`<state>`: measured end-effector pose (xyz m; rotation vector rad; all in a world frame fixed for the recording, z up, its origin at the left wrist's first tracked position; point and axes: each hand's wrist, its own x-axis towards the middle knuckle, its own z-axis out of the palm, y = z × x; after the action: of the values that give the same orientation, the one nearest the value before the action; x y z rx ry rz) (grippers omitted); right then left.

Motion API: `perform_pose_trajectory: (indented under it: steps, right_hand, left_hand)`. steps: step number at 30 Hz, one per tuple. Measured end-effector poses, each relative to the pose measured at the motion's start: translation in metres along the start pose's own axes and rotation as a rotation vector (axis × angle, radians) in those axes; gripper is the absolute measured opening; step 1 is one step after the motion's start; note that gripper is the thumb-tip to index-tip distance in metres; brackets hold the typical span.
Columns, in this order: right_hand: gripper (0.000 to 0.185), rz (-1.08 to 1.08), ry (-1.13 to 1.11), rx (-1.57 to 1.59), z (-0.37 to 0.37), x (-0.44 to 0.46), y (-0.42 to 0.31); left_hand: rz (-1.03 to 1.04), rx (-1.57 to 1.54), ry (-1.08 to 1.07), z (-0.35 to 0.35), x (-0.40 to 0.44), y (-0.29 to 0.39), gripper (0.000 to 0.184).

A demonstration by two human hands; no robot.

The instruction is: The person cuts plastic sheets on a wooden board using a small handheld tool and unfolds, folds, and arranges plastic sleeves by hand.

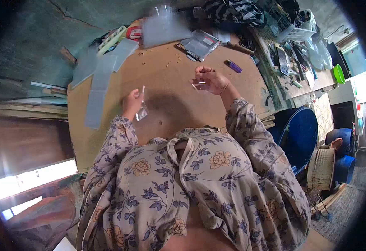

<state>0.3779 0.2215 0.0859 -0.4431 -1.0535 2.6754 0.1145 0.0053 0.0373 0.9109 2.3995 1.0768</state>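
Over the brown board table, my left hand point(132, 103) is closed on a small clear plastic bag point(142, 113), which hangs below the fingers on their right side. One fingertip points up. To the right and a little farther off, my right hand point(211, 79) is curled with its fingertips pinched together. A small piece of clear plastic point(200, 86) shows under those fingers; its exact kind is hard to make out. The two hands are well apart. Nearest to the right hand lies a purple lighter point(233, 66).
Flat clear plastic sleeves point(97, 96) lie along the table's left side, with a stack of plastic sheets point(165, 31) at the back. A printed plastic packet point(202, 44) lies beside it. Crumbs dot the brown tabletop point(158, 69). A blue barrel point(298, 136) stands at right.
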Motion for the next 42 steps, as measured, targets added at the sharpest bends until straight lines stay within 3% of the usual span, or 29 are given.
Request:
perform_pose_trajectory:
  steps: [2,4,6,8,11,13,16,18,20,23,25,27,31,34,42]
  right_hand:
    - [0.009,0.017,0.071,-0.033,-0.021,0.007,0.008]
    - [0.017,-0.002,0.391,-0.976,-0.041,0.008,0.016]
    - [0.02,-0.037,0.477,-1.098,-0.05,0.005,0.021]
    - [0.023,-0.083,0.57,-1.224,-0.056,0.004,0.023]
    - [0.027,-0.202,0.632,-1.369,-0.058,-0.001,0.024]
    - [0.03,-0.469,0.854,-1.456,-0.048,-0.006,0.028]
    - [0.033,-0.62,0.909,-1.699,-0.036,-0.024,0.028]
    - [0.033,-0.57,0.8,-1.777,-0.026,-0.04,0.041]
    - [0.034,-0.512,0.691,-1.851,-0.017,-0.058,0.056]
    - [0.04,-0.417,0.542,-1.923,-0.008,-0.073,0.07]
    - [0.042,-0.37,0.548,-1.901,-0.005,-0.074,0.071]
    - [0.042,-0.36,0.556,-1.937,-0.005,-0.07,0.069]
    - [0.043,-0.359,0.523,-1.978,-0.015,-0.062,0.063]
    - [0.044,-0.367,0.495,-1.976,-0.018,-0.062,0.059]
    - [0.042,-0.423,0.455,-1.953,-0.027,-0.065,0.054]
  left_hand:
    - [-0.01,-0.079,-0.007,-0.006,-0.002,0.008,0.032]
    - [-0.055,-0.002,-0.062,-0.023,-0.004,0.017,0.032]
    - [-0.104,0.07,-0.12,-0.039,-0.006,0.012,0.033]
    - [0.072,0.341,-0.022,-0.056,-0.008,0.0,0.033]
    - [0.054,0.398,-0.004,-0.073,-0.019,-0.017,0.033]
    - [0.017,0.513,-0.026,-0.08,-0.032,-0.011,0.032]
    - [0.004,0.715,0.001,-0.082,-0.047,-0.011,0.034]
    - [0.028,0.801,0.048,-0.083,-0.054,-0.01,0.037]
    - [0.189,1.015,0.26,-0.077,-0.062,0.005,0.047]
    - [0.352,0.893,0.272,-0.06,-0.057,0.023,0.051]
    - [0.511,0.644,0.156,-0.03,-0.044,0.03,0.047]
    - [0.579,0.576,-0.122,-0.006,-0.049,0.085,0.044]
    - [0.789,0.513,-0.232,0.076,-0.036,0.109,0.042]
    - [0.75,0.595,-0.251,0.112,-0.031,0.116,0.042]
    - [0.666,0.631,-0.142,0.13,-0.028,0.111,0.041]
